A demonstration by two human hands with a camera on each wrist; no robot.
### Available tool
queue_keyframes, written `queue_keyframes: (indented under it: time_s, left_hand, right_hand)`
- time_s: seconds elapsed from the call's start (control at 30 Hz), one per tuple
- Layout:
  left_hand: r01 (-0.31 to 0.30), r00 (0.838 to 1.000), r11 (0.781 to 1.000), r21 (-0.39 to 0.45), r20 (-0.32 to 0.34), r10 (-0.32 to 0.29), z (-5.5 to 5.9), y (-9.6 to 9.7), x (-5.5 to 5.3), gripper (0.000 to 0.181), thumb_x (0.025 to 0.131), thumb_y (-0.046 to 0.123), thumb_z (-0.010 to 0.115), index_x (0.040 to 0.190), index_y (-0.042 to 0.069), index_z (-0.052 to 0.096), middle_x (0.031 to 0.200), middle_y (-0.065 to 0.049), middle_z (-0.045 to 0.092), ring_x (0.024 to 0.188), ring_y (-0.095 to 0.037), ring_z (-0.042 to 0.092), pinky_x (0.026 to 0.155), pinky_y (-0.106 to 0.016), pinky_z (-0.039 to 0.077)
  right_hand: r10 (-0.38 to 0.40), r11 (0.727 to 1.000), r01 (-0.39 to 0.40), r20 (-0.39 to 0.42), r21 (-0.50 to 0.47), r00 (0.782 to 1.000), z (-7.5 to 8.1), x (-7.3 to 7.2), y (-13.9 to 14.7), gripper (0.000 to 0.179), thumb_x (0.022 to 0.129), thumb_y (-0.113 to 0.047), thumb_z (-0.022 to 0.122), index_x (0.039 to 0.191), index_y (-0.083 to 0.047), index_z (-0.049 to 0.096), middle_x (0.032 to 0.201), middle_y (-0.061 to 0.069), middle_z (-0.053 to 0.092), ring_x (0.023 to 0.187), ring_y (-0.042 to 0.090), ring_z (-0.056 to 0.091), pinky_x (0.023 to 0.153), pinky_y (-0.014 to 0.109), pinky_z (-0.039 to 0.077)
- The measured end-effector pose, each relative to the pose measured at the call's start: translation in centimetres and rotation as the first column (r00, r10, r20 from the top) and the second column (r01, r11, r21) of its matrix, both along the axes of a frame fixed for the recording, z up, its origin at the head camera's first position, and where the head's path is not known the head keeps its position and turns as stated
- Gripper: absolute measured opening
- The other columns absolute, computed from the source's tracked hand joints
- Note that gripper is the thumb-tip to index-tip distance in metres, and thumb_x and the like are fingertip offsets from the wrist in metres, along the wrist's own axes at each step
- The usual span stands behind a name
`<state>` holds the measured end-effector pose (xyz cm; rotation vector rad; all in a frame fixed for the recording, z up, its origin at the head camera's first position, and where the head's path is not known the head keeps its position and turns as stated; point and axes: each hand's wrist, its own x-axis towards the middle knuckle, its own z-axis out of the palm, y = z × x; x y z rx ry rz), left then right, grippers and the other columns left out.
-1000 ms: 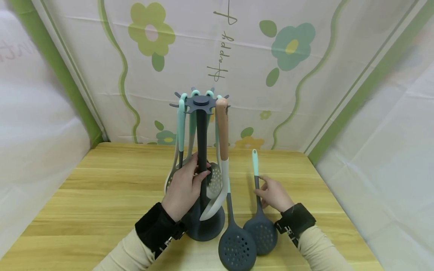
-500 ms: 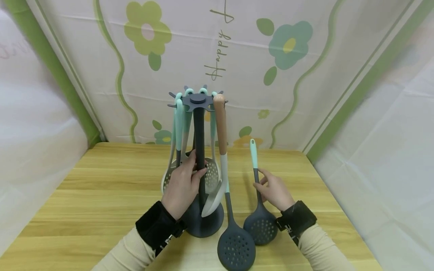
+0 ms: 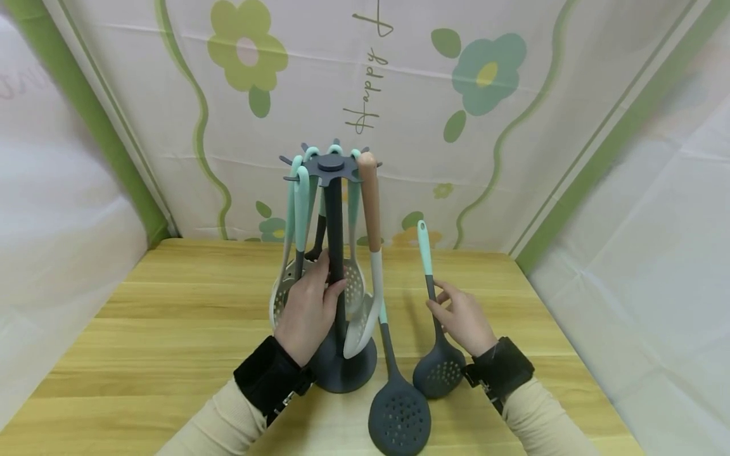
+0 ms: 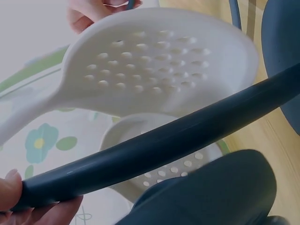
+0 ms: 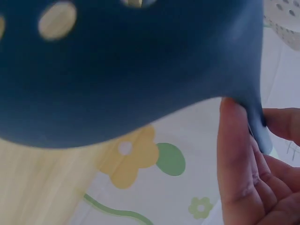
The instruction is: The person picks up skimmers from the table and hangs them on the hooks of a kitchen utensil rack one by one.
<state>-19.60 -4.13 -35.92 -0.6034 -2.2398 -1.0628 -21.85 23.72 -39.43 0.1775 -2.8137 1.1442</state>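
Observation:
My left hand (image 3: 308, 313) grips the dark pole (image 3: 335, 221) of a utensil stand; in the left wrist view its fingers (image 4: 61, 213) wrap that pole's lower left end. Between thumb and fingers, my right hand (image 3: 466, 320) pinches the grey neck of a skimmer (image 3: 439, 373) with a mint handle. The skimmer's perforated head hangs down, tilted, and fills the top of the right wrist view. Flat on the table lies a second dark skimmer (image 3: 400, 415), its handle end partly hidden. From the stand's hooked top (image 3: 331, 163) hang several mint-handled utensils and one wooden-handled white utensil (image 3: 371, 209).
The stand's round dark base (image 3: 345, 373) rests on the wooden table (image 3: 171, 342). Printed white fabric (image 3: 399, 126) rises behind the table, with more fabric at both sides. A white slotted spoon (image 4: 140, 61) hangs close to the left wrist camera.
My right hand has raised the skimmer, its handle moving up and slightly left while its head tilts. The hanging utensils have shifted round the pole a little. The second skimmer stays on the table.

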Motion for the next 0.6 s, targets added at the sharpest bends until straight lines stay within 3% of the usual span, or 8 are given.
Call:
queue_keyframes:
  time_s: [0.2,0.37,0.6]
  left_hand:
    - [-0.014,0.999,1.0,-0.001,-0.038,0.014,-0.2,0.2,-0.4,0.039,0.099,0.009,0.056,0.132,-0.012,0.051,0.096,-0.018,0.063,0.079,-0.026,0.064,0.059,-0.038,0.053]
    - [-0.032,0.999,0.999,-0.014,-0.025,0.032,-0.2,0.4,-0.5,0.036,0.099,0.009,0.057,0.129,-0.01,0.052,0.097,-0.019,0.064,0.082,-0.028,0.065,0.062,-0.039,0.055]
    - [-0.035,0.999,0.998,-0.048,0.003,0.035,0.0,0.6,-0.4,0.038,0.099,0.008,0.055,0.131,-0.012,0.049,0.1,-0.021,0.063,0.086,-0.03,0.065,0.066,-0.04,0.055]
  right_hand:
    - [-0.002,1.0,0.002,-0.077,-0.003,0.997,0.6,0.6,-0.6,0.052,0.096,-0.015,0.062,0.142,0.008,0.053,0.098,0.016,0.069,0.061,0.013,0.065,0.054,0.033,0.056]
    - [-0.001,1.0,0.001,-0.166,-0.003,0.986,1.0,1.2,-1.1,0.051,0.096,-0.018,0.063,0.141,0.006,0.056,0.097,0.015,0.071,0.063,0.013,0.063,0.051,0.033,0.051]
    - [0.012,0.999,-0.022,-0.286,-0.029,0.958,1.6,2.0,-1.9,0.052,0.097,-0.024,0.063,0.14,0.004,0.058,0.094,0.012,0.071,0.072,0.016,0.069,0.056,0.035,0.056]
